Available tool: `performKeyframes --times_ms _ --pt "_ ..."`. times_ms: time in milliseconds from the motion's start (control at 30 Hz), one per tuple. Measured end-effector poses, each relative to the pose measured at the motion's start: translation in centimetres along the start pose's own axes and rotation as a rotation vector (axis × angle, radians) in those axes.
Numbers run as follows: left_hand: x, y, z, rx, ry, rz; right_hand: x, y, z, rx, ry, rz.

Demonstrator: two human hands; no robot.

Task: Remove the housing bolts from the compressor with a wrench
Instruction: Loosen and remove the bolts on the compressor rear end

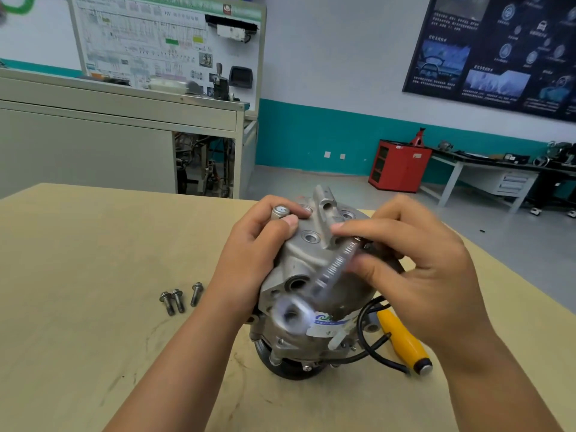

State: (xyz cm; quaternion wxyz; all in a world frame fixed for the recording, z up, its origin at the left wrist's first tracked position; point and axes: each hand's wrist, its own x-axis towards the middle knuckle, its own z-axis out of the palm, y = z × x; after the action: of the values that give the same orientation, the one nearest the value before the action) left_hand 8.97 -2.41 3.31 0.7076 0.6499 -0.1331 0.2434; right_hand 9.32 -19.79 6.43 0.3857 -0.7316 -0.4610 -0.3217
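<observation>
Grey cast compressor (297,255) upright | left grip (249,244) clasps it | right grip (414,263) pinches blurred wrench (330,272)

wrench (335,269) blurred in motion, poster (498,51) text unreadable

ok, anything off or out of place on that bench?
Nothing stands out. Three bolts lie loose together left of the compressor, a yellow-handled screwdriver to its right. The wrench is motion-blurred in the right hand, so its seating is unclear.
</observation>
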Motion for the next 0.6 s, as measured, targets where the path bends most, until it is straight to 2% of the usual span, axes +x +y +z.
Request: performKeyframes --times_ms 167,267,333,400,533,600 --pt "-0.3 0.2 0.2 0.009 0.024 -0.035 -2.1 0.8 0.8 0.053 0.234 -0.006" --pt "-0.3 0.3 0.2 0.014 0.024 -0.037 -2.8 0.7 1.9 0.395 0.411 0.285" --pt "-0.3 0.3 0.3 0.020 0.024 -0.037 -2.5 0.3 2.3 0.722 0.472 0.516" --pt "-0.4 0.3 0.3 0.023 0.023 -0.037 -1.7 -0.2 2.2 0.886 0.499 0.662" --pt "-0.3 0.3 0.2 0.021 0.022 -0.037 0.8 -0.3 1.2 0.907 0.539 0.927" --pt "-0.4 0.3 0.2 0.020 0.020 -0.036 2.0 0.3 0.7 0.836 0.449 0.991"
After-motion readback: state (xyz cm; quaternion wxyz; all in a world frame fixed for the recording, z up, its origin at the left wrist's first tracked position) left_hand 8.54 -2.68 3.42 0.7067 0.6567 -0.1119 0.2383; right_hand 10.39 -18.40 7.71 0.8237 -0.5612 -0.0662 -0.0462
